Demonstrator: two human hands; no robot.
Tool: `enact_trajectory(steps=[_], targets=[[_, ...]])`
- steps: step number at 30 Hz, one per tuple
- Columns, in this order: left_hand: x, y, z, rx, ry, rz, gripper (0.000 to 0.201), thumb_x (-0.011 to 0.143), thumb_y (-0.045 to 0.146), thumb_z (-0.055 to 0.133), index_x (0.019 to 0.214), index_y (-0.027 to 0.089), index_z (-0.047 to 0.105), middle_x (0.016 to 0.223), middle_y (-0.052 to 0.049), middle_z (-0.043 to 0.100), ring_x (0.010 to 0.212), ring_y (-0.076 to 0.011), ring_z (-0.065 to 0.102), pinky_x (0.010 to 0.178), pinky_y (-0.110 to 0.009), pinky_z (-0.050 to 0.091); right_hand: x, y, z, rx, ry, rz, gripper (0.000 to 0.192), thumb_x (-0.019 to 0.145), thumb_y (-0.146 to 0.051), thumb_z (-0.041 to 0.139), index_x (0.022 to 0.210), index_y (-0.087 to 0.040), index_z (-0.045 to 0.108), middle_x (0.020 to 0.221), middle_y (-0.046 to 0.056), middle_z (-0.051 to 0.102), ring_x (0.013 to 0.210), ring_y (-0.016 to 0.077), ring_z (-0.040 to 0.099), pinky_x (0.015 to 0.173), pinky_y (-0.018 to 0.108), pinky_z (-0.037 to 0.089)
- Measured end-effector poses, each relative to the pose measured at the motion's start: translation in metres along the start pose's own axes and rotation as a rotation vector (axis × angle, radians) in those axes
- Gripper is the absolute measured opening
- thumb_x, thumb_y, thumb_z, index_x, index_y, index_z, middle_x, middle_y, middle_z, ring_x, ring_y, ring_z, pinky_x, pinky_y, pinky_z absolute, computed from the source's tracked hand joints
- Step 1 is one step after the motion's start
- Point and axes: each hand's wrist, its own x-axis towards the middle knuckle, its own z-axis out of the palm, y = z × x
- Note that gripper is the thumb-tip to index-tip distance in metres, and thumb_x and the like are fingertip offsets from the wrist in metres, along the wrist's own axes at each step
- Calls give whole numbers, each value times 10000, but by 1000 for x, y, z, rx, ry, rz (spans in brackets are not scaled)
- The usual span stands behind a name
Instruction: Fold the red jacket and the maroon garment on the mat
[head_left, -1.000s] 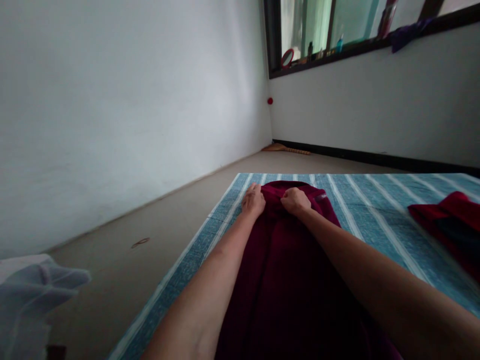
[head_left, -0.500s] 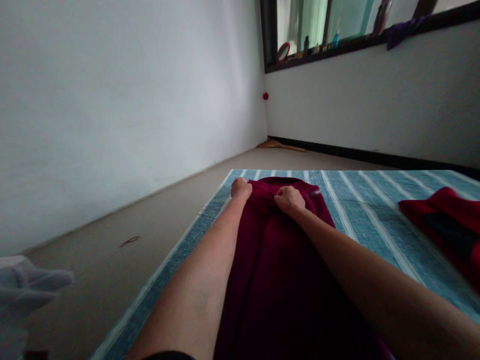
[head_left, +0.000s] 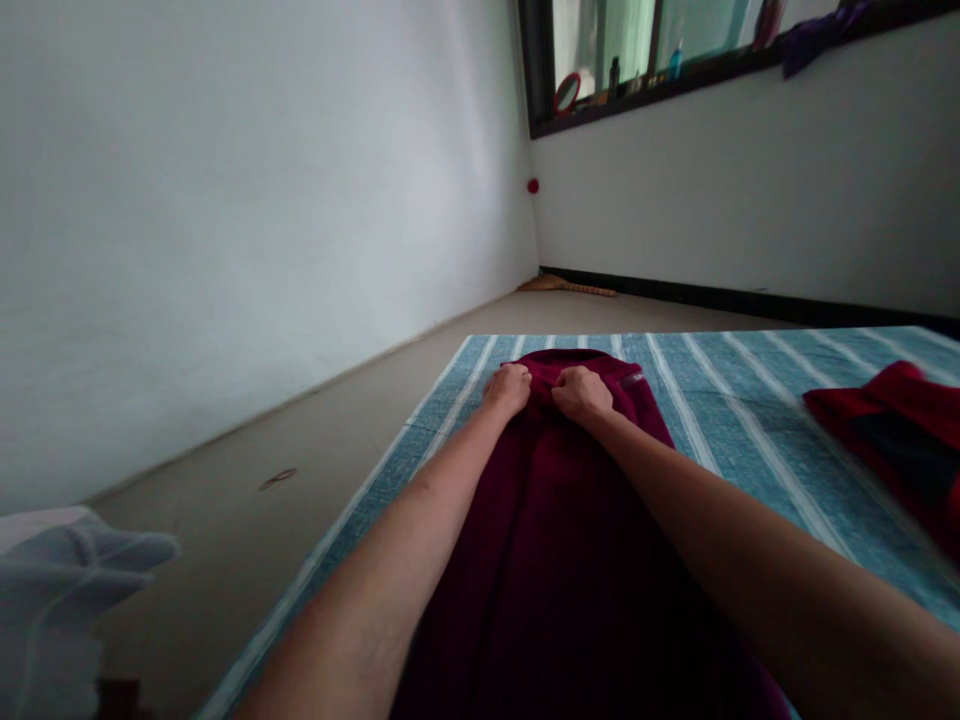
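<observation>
Well to the left of the maroon garment [head_left: 555, 520], one pale cloth [head_left: 75, 575] is only partly seen. Between these two, one thin loop [head_left: 278, 479] is seen on the floor [head_left: 240, 560]. Just left of the garment, a strip of the blue striped sheet [head_left: 720, 380] is exposed up to its edge; beyond the garment's far end, only a narrow strip is left. The garment's far left corner is held by the left hand [head_left: 508, 388], its fingers curled closed. Beyond the garment, one round red-rimmed mirror [head_left: 568, 93] is stood on the window sill, and one broom [head_left: 570, 286] is laid on the floor below. Just right of the left hand, cloth at the garment's far end is gripped by the right hand [head_left: 581, 393], its fingers bunched. At the garment's far right corner, one small label [head_left: 631, 380] is shown, its lettering too small to be read. Well right of the garment, across a broad stretch of sheet, one folded red cloth [head_left: 900, 430] is laid.
</observation>
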Motion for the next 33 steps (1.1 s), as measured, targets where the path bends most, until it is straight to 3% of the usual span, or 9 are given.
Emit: enact_trajectory(steps=[6,10,14,19,24,28,33], targets=[[-8,-5,18,-48,-3,97,246,926,207,371,1002,180,604,1089,-87,602,1026,-191,547,904,-304,395,-6,-1,-5,29,15,-15,243,727,-248,569,942,-228,681,977,79,678,954,255,617,778,313,471],[-5,-5,14,-57,-27,108,209,931,270,441,1020,151,588,1102,-83,595,1021,-197,551,916,-384,403,-6,4,-10,107,14,-55,285,732,-281,579,991,-214,679,967,78,682,943,244,618,788,305,467],[3,-3,6,-61,-106,97,265,939,308,400,906,157,616,985,-86,644,950,-185,590,854,-308,430,-3,17,-16,210,-33,-144,342,755,-149,493,1034,-209,681,902,39,696,841,166,636,741,226,464],[3,-1,7,-66,-147,96,364,843,482,515,993,158,585,1078,-109,619,1044,-235,563,878,-301,415,-4,31,-23,264,-108,-253,420,725,-67,459,1051,-202,686,854,17,698,713,125,626,664,193,464],[6,-5,0,-90,-222,174,432,741,515,623,1023,190,583,1112,-75,615,1062,-238,553,886,-281,420,-6,32,-23,233,-130,-331,428,702,-55,482,1031,-227,695,886,-4,703,771,134,622,677,183,449],[5,-8,-4,-103,-249,217,450,720,525,647,1042,217,582,1129,-49,609,1039,-214,563,873,-255,430,-9,29,-18,174,-86,-314,450,705,-85,504,1086,-257,669,948,1,701,823,160,625,707,203,444],[-6,2,8,-56,-172,134,550,776,542,577,1165,161,501,1243,-151,517,1161,-291,480,958,-365,373,-20,26,-14,78,-17,-276,394,752,-159,511,1105,-274,644,1018,9,687,924,186,614,786,228,433]])
